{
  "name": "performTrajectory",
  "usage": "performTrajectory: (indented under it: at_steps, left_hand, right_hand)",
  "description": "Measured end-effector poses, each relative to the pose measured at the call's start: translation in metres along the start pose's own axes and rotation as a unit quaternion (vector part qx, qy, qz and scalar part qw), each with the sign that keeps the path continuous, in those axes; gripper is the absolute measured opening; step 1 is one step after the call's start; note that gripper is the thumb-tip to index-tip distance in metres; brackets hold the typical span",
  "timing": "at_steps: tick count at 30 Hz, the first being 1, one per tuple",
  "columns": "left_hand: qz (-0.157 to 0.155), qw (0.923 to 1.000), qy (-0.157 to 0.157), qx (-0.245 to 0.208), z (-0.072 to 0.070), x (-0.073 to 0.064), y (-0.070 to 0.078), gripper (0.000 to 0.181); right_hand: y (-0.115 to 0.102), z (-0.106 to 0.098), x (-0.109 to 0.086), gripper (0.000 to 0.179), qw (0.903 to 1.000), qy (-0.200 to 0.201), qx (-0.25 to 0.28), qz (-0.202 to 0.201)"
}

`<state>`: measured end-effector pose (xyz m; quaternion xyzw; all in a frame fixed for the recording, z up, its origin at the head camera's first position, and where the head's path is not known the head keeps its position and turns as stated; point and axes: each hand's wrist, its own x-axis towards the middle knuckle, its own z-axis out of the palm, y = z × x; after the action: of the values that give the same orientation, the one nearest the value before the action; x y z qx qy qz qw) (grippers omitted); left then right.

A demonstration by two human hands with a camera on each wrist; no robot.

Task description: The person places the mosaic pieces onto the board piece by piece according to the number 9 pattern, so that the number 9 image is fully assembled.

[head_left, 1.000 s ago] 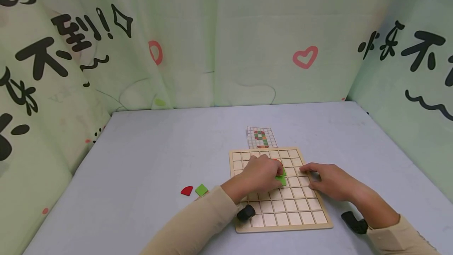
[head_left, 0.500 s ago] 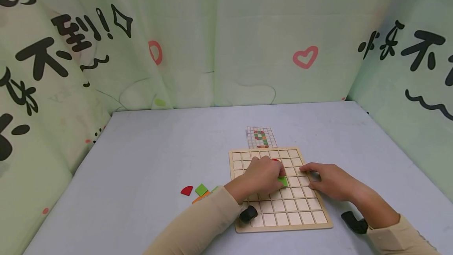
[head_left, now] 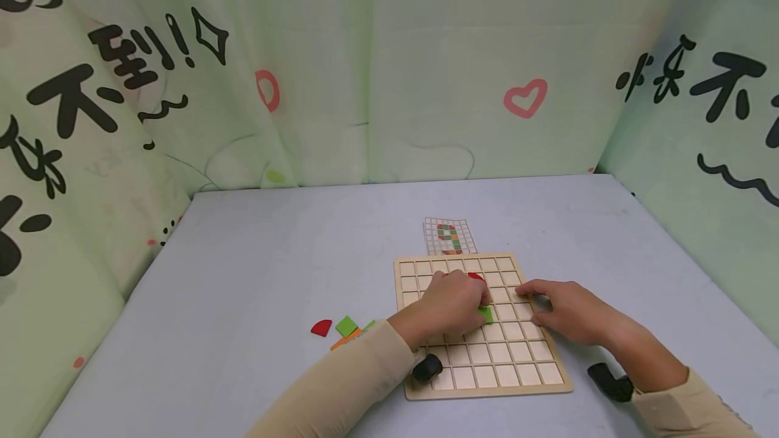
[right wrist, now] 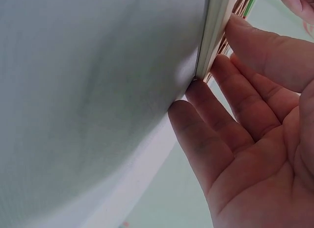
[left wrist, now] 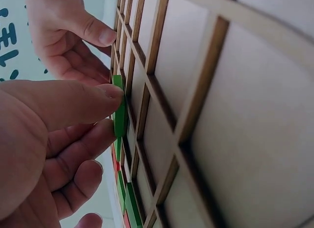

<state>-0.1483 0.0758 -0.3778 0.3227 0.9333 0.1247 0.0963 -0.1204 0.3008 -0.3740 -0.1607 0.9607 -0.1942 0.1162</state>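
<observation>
My left hand (head_left: 447,304) reaches over the wooden grid board (head_left: 481,392) and pinches a green square tile (left wrist: 119,115) between thumb and finger. In the left wrist view that tile stands at the grid's surface; whether it is fully seated cannot be seen. Beyond it, more green tiles (left wrist: 131,206) and red ones lie in the grid, largely hidden by the hand in the head view. A red tile (head_left: 477,276) shows past the knuckles. My right hand (head_left: 575,309) rests against the board's right edge, fingers (right wrist: 208,137) extended and touching it.
Left of the board lie a loose red quarter-round tile (head_left: 321,328), a green tile (head_left: 346,326) and an orange tile (head_left: 347,339), with others partly behind the left sleeve. A printed pattern card (head_left: 449,235) lies at the board's far edge. Printed curtains (head_left: 426,86) surround the table.
My left hand has shifted slightly to the right over the board and then stayed nearly still, fingers at the green tile. More orange shows beside the left sleeve. The right hand holds its place.
</observation>
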Motion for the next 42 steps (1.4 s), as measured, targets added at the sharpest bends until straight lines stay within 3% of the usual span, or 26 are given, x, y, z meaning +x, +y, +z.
performTrajectory:
  at_steps: [29, 42]
  left_hand:
    - [-0.002, 0.9994, 0.012, 0.033, 0.0036, 0.0056, 0.0053, 0.016]
    - [0.0, 0.9996, 0.016, 0.023, 0.0048, 0.007, 0.007, 0.013]
  right_hand:
    - [-0.0009, -0.0017, -0.0009, 0.044, 0.9999, 0.006, 0.0, -0.011]
    - [-0.0013, -0.0001, -0.0005, 0.045, 1.0, 0.003, 0.0, -0.009]
